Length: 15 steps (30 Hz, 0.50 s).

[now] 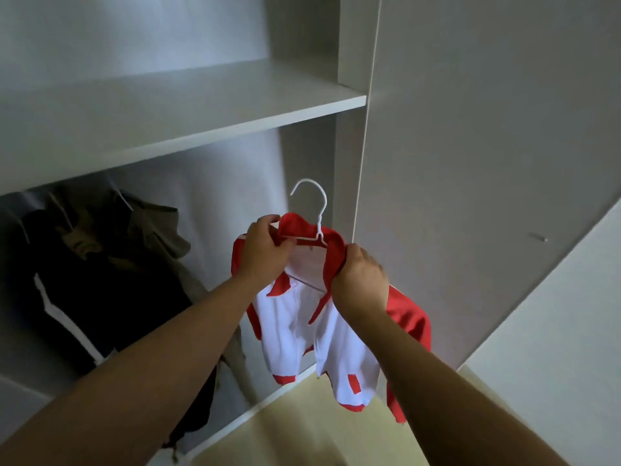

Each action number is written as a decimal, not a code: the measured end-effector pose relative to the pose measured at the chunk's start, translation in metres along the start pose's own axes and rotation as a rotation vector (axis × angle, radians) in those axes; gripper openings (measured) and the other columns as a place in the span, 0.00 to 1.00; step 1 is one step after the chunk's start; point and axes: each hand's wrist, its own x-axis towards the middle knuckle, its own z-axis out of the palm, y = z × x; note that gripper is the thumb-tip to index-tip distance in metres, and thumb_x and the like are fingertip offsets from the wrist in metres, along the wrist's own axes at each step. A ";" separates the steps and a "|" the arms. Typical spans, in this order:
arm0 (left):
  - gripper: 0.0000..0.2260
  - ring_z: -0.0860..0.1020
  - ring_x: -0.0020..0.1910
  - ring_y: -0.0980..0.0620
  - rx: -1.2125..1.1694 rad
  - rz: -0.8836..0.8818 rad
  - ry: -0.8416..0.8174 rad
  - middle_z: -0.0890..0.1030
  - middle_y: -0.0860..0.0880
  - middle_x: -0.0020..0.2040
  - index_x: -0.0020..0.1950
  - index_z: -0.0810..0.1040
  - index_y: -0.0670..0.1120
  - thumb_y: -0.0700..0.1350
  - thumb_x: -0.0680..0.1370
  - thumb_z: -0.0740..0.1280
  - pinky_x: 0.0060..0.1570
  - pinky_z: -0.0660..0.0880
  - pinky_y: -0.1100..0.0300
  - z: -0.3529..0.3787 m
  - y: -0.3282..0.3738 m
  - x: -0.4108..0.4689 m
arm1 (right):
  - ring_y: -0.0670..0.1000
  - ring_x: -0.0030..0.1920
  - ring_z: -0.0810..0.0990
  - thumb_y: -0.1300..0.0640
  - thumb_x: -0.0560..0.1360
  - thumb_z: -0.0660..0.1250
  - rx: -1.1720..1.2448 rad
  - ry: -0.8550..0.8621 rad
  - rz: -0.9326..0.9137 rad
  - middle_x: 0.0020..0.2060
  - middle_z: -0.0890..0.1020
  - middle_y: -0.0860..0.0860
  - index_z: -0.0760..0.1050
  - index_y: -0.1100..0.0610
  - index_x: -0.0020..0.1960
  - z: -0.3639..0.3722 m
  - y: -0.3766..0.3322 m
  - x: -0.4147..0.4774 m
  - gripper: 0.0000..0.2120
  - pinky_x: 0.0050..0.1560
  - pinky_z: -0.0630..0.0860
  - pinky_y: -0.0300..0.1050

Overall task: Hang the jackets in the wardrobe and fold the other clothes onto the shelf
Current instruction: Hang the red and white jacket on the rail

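Note:
A small red and white jacket (302, 327) hangs on a white hanger (317, 210), held up in front of the open wardrobe. My left hand (263, 252) grips the left side of its red collar together with the hanger's arm. The right side of the collar is gripped by my right hand (361, 282). The hanger's hook points up and is free of any rail. The wardrobe's white shelf (188, 109) runs above, bare where it shows.
A black jacket with a white stripe (84, 297) and an olive jacket (144, 230) hang in the lower left compartment. A white side panel (349, 196) and an open door (487, 163) stand to the right. Pale floor (319, 432) lies below.

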 end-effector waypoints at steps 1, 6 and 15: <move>0.17 0.80 0.50 0.55 0.078 0.001 0.001 0.81 0.55 0.54 0.66 0.77 0.50 0.50 0.78 0.71 0.54 0.76 0.63 -0.001 -0.004 0.015 | 0.64 0.40 0.79 0.55 0.83 0.61 0.008 0.007 -0.010 0.41 0.81 0.58 0.75 0.60 0.48 0.008 0.000 0.012 0.10 0.41 0.64 0.49; 0.06 0.78 0.45 0.49 0.278 -0.009 0.019 0.77 0.46 0.58 0.53 0.77 0.50 0.51 0.82 0.65 0.51 0.76 0.57 -0.006 -0.026 0.075 | 0.64 0.37 0.80 0.56 0.81 0.64 0.057 0.013 0.002 0.38 0.81 0.58 0.76 0.60 0.45 0.047 -0.003 0.065 0.09 0.39 0.67 0.49; 0.14 0.77 0.56 0.43 0.582 0.084 0.175 0.81 0.44 0.58 0.61 0.77 0.45 0.52 0.85 0.59 0.58 0.76 0.48 0.020 -0.057 0.145 | 0.61 0.41 0.80 0.55 0.83 0.59 0.022 -0.085 0.061 0.42 0.82 0.56 0.76 0.59 0.51 0.108 -0.021 0.109 0.10 0.42 0.67 0.47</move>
